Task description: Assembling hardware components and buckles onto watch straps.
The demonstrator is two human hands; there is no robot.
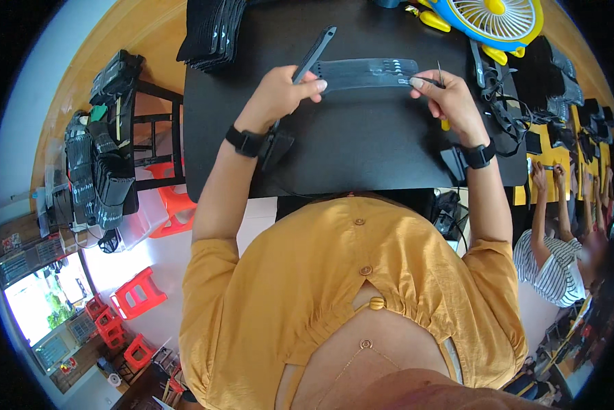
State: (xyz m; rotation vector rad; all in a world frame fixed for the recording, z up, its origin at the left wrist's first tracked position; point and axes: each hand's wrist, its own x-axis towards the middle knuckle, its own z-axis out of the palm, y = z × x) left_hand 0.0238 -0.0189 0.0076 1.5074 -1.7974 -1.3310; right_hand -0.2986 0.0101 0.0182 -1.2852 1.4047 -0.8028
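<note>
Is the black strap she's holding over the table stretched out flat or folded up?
Stretched out flat: the black strap runs straight between the left hand and right hand, above the black table.

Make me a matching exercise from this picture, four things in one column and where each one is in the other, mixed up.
Things:
1. black strap
2. blue and yellow fan
3. red stool
4. stack of black pieces

Places:
A. on the floor, lower left
B. stretched between left hand and right hand
C. far left edge of the black table
D. far right end of the table

Pairs: 1-B, 2-D, 3-A, 4-C
</note>
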